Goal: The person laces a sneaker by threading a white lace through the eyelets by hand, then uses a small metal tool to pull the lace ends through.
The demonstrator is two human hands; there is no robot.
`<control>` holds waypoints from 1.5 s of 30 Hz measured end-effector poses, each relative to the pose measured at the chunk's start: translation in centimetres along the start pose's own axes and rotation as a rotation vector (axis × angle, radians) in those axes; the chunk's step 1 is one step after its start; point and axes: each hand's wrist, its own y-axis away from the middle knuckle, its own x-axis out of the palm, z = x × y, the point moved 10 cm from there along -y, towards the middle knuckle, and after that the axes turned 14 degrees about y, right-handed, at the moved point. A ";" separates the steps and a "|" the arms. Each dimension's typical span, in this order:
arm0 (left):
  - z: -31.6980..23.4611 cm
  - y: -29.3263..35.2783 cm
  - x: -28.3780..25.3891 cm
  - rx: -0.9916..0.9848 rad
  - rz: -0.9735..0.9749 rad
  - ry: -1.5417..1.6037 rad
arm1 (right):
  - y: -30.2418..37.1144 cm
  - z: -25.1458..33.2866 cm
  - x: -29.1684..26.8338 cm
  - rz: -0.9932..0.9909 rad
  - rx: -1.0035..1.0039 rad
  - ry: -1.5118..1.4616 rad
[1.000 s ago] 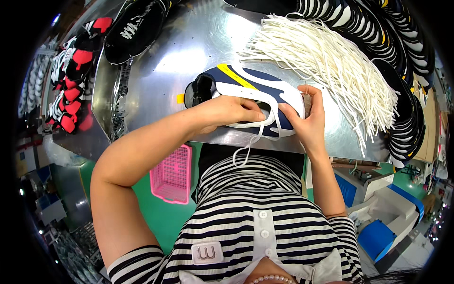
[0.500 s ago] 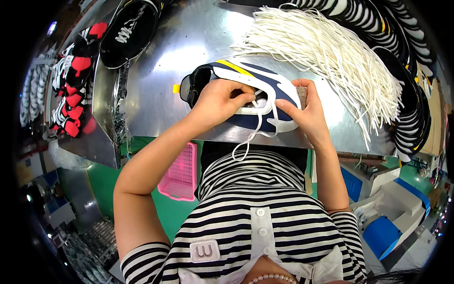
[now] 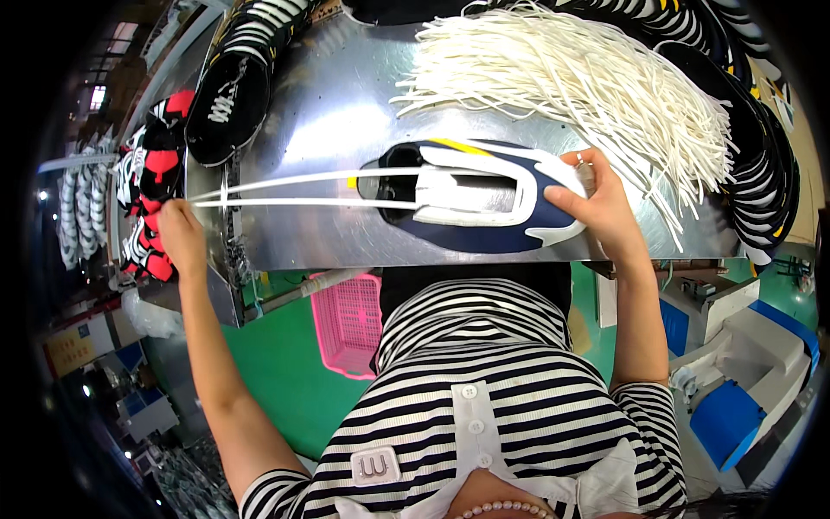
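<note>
Head | left hand [image 3: 182, 235]: closed on white lace [image 3: 303, 203] | right hand [image 3: 608, 210]: gripping shoe upper's [image 3: 471, 236] toe

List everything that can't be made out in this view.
- Head view: how the white lace ends, hidden in the closed left hand.
- Head view: the toe tip of the navy shoe upper, covered by the right hand.
- Head view: its underside, hidden against the metal table.
- Head view: the far end of the black shoe row, cut off by the top edge.
</note>
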 end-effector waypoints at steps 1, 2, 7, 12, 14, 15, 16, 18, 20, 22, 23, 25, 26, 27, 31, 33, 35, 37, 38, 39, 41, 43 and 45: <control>-0.1 0.5 1.1 -0.079 0.042 0.084 | -0.1 -0.1 -0.1 -0.040 -0.050 0.135; -6.3 0.6 1.5 -0.004 0.041 0.415 | -0.2 -0.3 -0.2 -0.084 -0.093 0.274; -36.2 3.1 -5.9 0.623 0.847 1.608 | 0.4 4.3 -0.1 -0.335 -0.365 1.012; -35.7 -0.7 -2.4 0.374 0.333 1.344 | 1.1 2.2 -4.0 -0.475 -0.040 0.436; -36.8 -0.4 -2.1 0.422 0.233 1.241 | 1.0 3.5 -1.3 -0.256 -0.153 0.118; -37.8 -0.3 -1.7 0.449 0.212 1.269 | 1.1 4.5 0.4 -0.153 -0.205 -0.042; -38.8 -0.2 -1.0 0.436 0.225 1.266 | 0.9 5.2 2.2 -0.095 -0.242 -0.061; -39.6 0.0 -0.1 0.431 0.246 1.271 | 0.4 4.8 5.0 0.011 -0.189 -0.185; -39.9 0.2 0.2 0.446 0.265 1.290 | 0.1 3.6 5.7 0.039 -0.089 -0.298; -37.2 0.2 1.5 0.273 0.277 1.314 | -0.2 2.8 5.7 -0.007 -0.053 -0.380; -35.8 0.4 2.2 0.186 0.324 1.307 | -0.4 2.4 5.6 -0.018 -0.036 -0.358; -35.8 1.4 3.1 0.227 0.441 1.194 | -0.6 1.8 5.6 -0.025 0.003 -0.307; -36.1 2.3 4.1 0.228 0.523 1.179 | -0.8 1.6 5.4 -0.064 -0.020 -0.161; -36.5 3.1 4.7 0.228 0.599 1.166 | -0.9 1.5 5.3 -0.088 -0.023 -0.157; -36.9 7.3 11.4 -0.763 1.391 1.718 | -1.0 1.6 5.6 -0.133 -0.027 -0.101; -37.1 7.1 12.3 -0.772 1.281 1.653 | -0.9 1.8 5.8 -0.179 -0.060 -0.055; -37.5 6.7 12.1 -0.781 1.194 1.534 | -1.0 1.8 5.5 -0.219 -0.068 0.058; -36.9 6.2 12.0 -0.778 0.985 1.546 | -0.9 1.9 5.4 -0.242 -0.071 0.160; -36.7 5.8 11.9 -0.742 0.863 1.565 | -1.0 2.2 5.5 -0.243 -0.075 0.209; -36.4 5.6 11.7 -0.709 0.742 1.585 | -0.9 2.4 5.6 -0.242 -0.076 0.263; -36.3 5.4 11.9 -0.617 0.689 1.555 | -0.8 2.4 5.8 -0.248 -0.087 0.292; -36.5 5.3 12.0 -0.550 0.695 1.538 | -0.6 2.7 5.6 -0.259 -0.105 0.361; -36.4 5.3 11.5 -0.567 0.631 1.557 | 0.2 3.6 5.5 -0.234 -0.178 0.335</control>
